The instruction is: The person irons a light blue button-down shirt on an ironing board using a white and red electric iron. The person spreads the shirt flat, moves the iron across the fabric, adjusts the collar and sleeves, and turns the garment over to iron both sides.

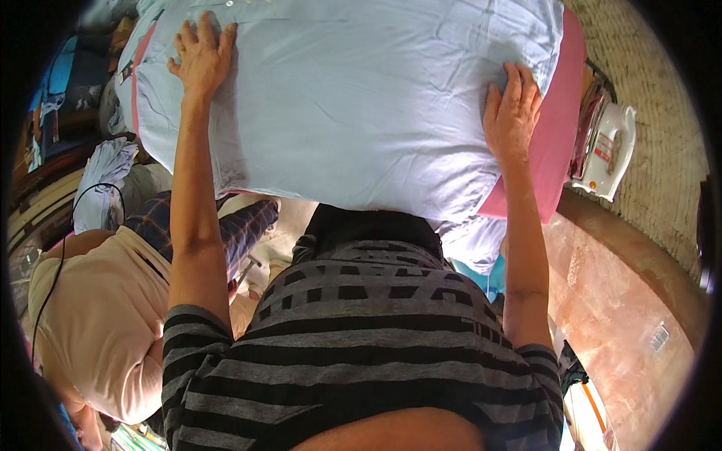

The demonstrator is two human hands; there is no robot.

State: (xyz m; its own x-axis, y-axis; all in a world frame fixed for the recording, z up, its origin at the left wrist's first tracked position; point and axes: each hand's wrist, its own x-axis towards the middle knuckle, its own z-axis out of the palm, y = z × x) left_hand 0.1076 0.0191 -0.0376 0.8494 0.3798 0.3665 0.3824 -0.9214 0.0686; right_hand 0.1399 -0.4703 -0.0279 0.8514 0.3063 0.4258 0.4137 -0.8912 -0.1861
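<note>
A light blue button-up shirt (361, 105) lies spread over a padded ironing board with a pink cover (562, 113). My left hand (201, 64) rests on the cloth at the upper left, its fingers spread. On the right side, my right hand (514, 113) presses flat on the shirt near its edge, where the pink cover shows. Neither hand holds anything. Small creases run through the cloth beside my right hand. Part of the shirt hangs over the board's near edge, by my waist.
A white iron (606, 150) stands at the board's right end. At left, a person in a beige top (105, 316) bends close by. Bundled light blue cloth (107, 177) and a thin black cable (66, 233) are beyond them. A tiled wall (617, 278) is at right.
</note>
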